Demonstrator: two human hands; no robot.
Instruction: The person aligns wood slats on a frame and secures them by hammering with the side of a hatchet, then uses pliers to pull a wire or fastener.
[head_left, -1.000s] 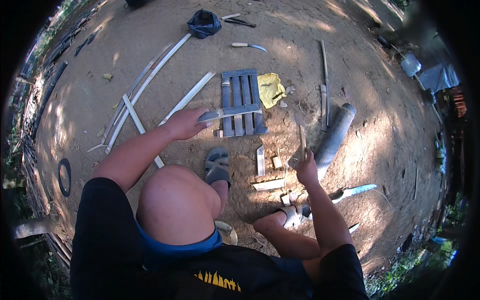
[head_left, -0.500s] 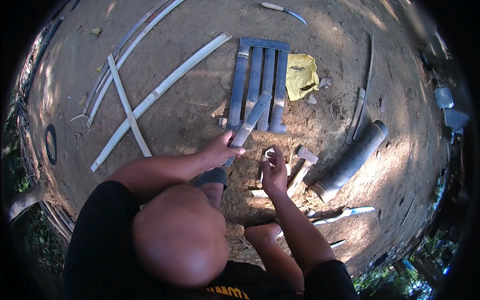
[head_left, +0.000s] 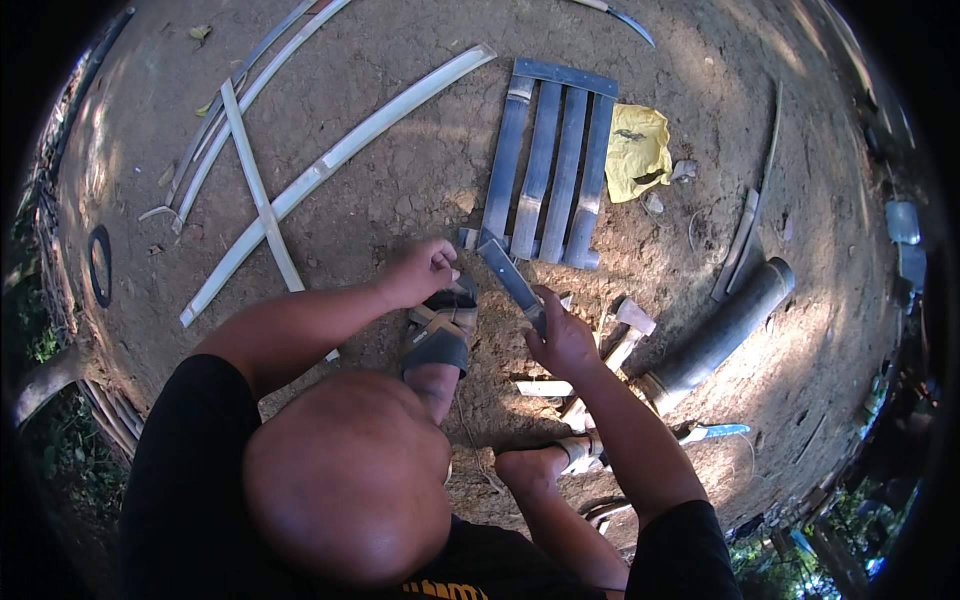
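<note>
My right hand [head_left: 566, 344] grips the lower end of a short dark bamboo slat [head_left: 513, 276]. This slat slants up and left, its far end close to the lower edge of a slatted bamboo panel [head_left: 543, 165] on the ground. My left hand [head_left: 420, 272] hovers left of the slat, above a sandalled foot [head_left: 440, 335]. Its fingers are curled with the tips together; whether anything small is between them is hidden. Beside my right hand lies a hatchet [head_left: 632, 322] with a wooden handle, partly covered by my forearm.
A thick bamboo tube [head_left: 725, 330] lies on the right, near thin sticks [head_left: 750, 225]. A yellow crumpled sheet [head_left: 637, 150] touches the panel's right side. Long pale bamboo strips [head_left: 345, 160] cross on the left. A curved knife [head_left: 625, 22] lies at the far edge.
The slat has passed from my left hand to my right and now tilts the other way. My left hand has drawn away from it. The whole view has shifted slightly.
</note>
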